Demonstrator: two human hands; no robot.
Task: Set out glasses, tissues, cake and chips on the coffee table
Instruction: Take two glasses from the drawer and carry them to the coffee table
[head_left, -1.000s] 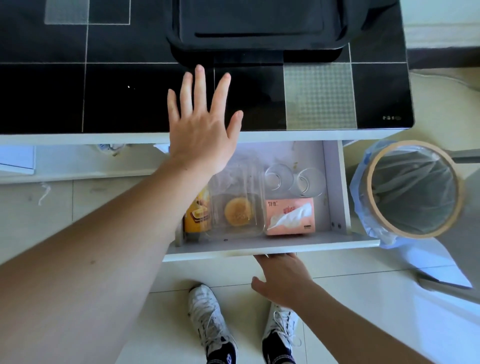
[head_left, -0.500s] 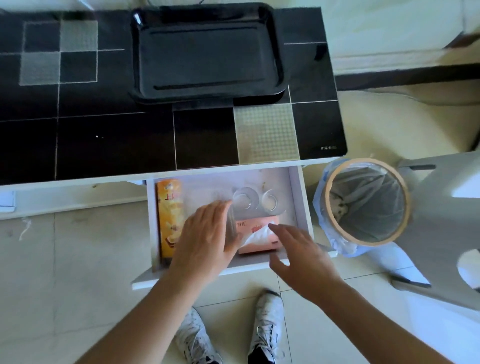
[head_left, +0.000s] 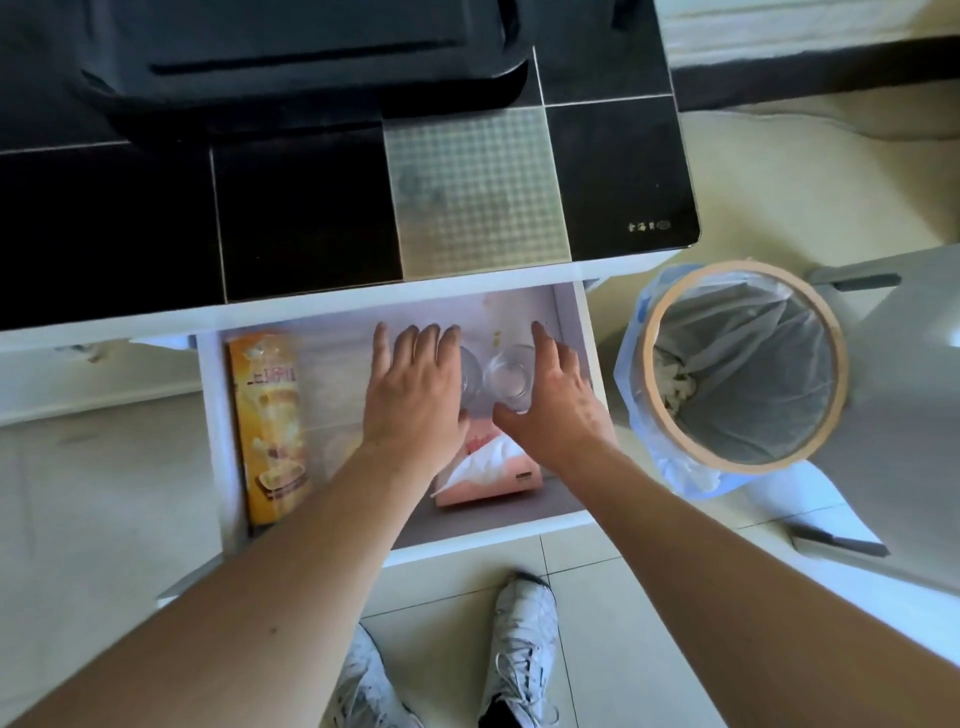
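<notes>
The white drawer (head_left: 569, 332) under the black-topped coffee table (head_left: 301, 218) stands pulled out. Inside, an orange chips can (head_left: 265, 426) lies along the left wall. Two clear glasses sit at the back right: the left glass (head_left: 470, 376) and the right glass (head_left: 506, 382). A pink tissue box (head_left: 491, 473) lies in front of them. The clear cake container (head_left: 337, 447) is mostly hidden under my left forearm. My left hand (head_left: 415, 395) lies flat over the left glass, fingers spread. My right hand (head_left: 550, 405) cups the right glass, thumb near, fingers far, not closed.
A black tray (head_left: 311, 57) rests on the table top at the back. A lined waste bin (head_left: 743, 364) stands just right of the drawer, with a white stool (head_left: 909, 415) beyond it. My shoes (head_left: 519, 649) are on the tiled floor below the drawer front.
Both hands have moved deeper into the drawer, from over the cake container and tissue box to the two glasses at the back. The view has shifted closer.
</notes>
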